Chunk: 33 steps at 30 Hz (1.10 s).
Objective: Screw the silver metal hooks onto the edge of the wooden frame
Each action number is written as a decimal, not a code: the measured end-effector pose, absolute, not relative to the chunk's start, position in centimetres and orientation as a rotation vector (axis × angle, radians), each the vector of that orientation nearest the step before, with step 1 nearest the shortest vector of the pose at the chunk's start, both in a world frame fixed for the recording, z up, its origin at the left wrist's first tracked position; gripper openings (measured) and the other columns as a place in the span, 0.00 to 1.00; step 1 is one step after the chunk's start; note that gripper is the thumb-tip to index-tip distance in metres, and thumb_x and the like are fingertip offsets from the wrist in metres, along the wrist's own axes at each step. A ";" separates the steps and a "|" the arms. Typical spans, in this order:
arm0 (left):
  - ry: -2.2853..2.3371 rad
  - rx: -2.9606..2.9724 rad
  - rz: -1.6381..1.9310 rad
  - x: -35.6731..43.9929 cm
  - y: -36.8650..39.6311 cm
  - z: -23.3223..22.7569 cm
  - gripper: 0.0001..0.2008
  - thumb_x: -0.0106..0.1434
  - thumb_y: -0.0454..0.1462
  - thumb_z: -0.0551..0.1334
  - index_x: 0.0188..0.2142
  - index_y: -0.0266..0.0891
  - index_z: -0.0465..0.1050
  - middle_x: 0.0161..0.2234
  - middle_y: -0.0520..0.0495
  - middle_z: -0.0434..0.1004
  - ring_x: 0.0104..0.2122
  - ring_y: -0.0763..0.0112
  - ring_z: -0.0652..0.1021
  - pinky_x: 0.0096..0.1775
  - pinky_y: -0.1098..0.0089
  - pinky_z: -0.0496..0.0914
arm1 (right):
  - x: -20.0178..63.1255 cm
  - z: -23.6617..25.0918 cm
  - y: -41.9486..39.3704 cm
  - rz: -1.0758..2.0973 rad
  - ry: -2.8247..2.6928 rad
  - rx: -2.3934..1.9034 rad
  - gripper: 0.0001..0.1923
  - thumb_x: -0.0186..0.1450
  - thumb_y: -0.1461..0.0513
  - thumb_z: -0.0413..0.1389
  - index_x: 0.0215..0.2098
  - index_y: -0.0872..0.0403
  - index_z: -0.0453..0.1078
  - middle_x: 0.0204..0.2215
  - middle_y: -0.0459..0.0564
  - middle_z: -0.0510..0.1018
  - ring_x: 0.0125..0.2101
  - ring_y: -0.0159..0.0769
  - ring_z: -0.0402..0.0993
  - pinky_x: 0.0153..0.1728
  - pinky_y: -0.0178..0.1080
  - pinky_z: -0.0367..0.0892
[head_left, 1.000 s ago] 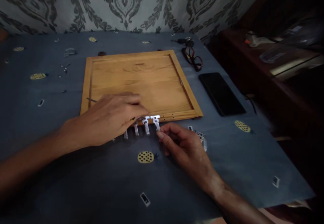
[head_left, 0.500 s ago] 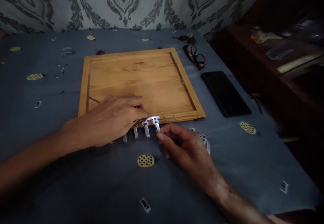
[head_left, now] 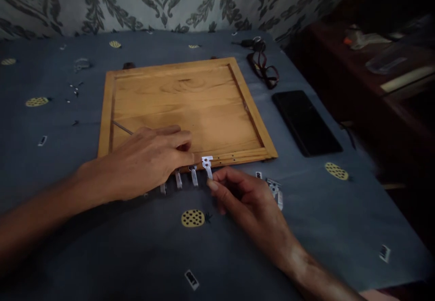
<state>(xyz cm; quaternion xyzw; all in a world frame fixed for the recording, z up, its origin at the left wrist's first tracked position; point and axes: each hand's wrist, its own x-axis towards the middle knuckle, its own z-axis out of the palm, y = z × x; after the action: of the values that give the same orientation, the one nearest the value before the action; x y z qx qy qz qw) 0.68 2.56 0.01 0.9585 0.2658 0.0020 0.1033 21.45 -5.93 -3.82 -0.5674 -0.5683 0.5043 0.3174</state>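
My left hand lies over the front edge of a framed wooden panel, its fingers curled. A thin grey rod runs out from under this hand; its other end is hidden. The thumb of that hand presses at a small T-shaped metal bracket with holes. My right hand pinches the bracket's lower tab between thumb and forefinger, at the panel's front edge. Left of it, several like metal tabs stick out from the same edge, partly under my left hand. Small dark holes dot the frame to the right.
More metal brackets lie beside my right hand. A black phone, glasses and keys are to the panel's right. Several small screws and a clear piece lie at the left. Patterned cloth hangs behind.
The view has shifted slightly, so the panel appears farther left and up. My left thumb now reaches forward to the bracket, which my right hand still holds at the edge.
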 end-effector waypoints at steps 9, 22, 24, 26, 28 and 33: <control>0.677 3.034 0.091 0.3 2.8 -0.3 0.16 0.71 0.31 0.51 0.46 0.44 0.76 0.34 0.49 0.71 0.36 0.70 0.73 0.28 0.69 0.55 | 21.5 -3.7 -6.2 1.342 -1.495 -1.459 0.12 0.69 0.57 0.54 0.28 0.52 0.68 0.19 0.40 0.65 0.21 0.28 0.60 0.21 0.32 0.57; 0.692 3.094 0.068 0.1 2.5 -0.3 0.14 0.71 0.33 0.52 0.49 0.46 0.73 0.36 0.49 0.74 0.37 0.70 0.74 0.27 0.70 0.58 | 21.5 -4.0 -6.1 1.267 -1.580 -1.393 0.12 0.70 0.61 0.52 0.27 0.52 0.67 0.21 0.41 0.68 0.24 0.29 0.65 0.27 0.34 0.62; 0.696 3.078 0.040 0.1 2.5 -0.2 0.13 0.71 0.33 0.53 0.50 0.46 0.73 0.37 0.49 0.74 0.38 0.70 0.74 0.28 0.70 0.59 | 21.5 -4.0 -6.1 1.267 -1.581 -1.393 0.12 0.70 0.62 0.52 0.28 0.52 0.67 0.21 0.42 0.68 0.24 0.29 0.65 0.27 0.34 0.62; 0.698 3.069 0.036 0.1 2.5 -0.1 0.13 0.71 0.33 0.54 0.51 0.45 0.72 0.37 0.49 0.73 0.38 0.70 0.74 0.29 0.70 0.60 | 21.5 -4.0 -6.1 1.272 -1.583 -1.395 0.13 0.70 0.62 0.52 0.27 0.52 0.66 0.21 0.41 0.68 0.24 0.29 0.65 0.27 0.34 0.62; 0.698 3.065 0.052 0.1 2.4 -0.1 0.13 0.72 0.33 0.53 0.51 0.45 0.72 0.37 0.50 0.73 0.38 0.70 0.73 0.28 0.70 0.60 | 21.5 -4.1 -6.1 1.281 -1.582 -1.389 0.13 0.70 0.62 0.52 0.27 0.52 0.66 0.21 0.41 0.67 0.24 0.29 0.64 0.27 0.34 0.62; 0.692 3.072 0.057 0.1 2.4 -0.1 0.13 0.72 0.33 0.54 0.52 0.46 0.71 0.39 0.50 0.74 0.39 0.70 0.74 0.29 0.70 0.60 | 21.6 -4.2 -6.0 1.317 -1.582 -1.372 0.13 0.71 0.61 0.51 0.27 0.52 0.65 0.22 0.41 0.67 0.23 0.29 0.62 0.25 0.34 0.60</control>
<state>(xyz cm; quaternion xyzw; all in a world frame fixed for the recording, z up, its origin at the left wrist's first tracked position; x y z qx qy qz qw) 0.08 2.36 -0.14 0.9754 0.2199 0.0181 -0.0038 21.58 -6.03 -4.16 -0.5239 -0.6041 0.5030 0.3279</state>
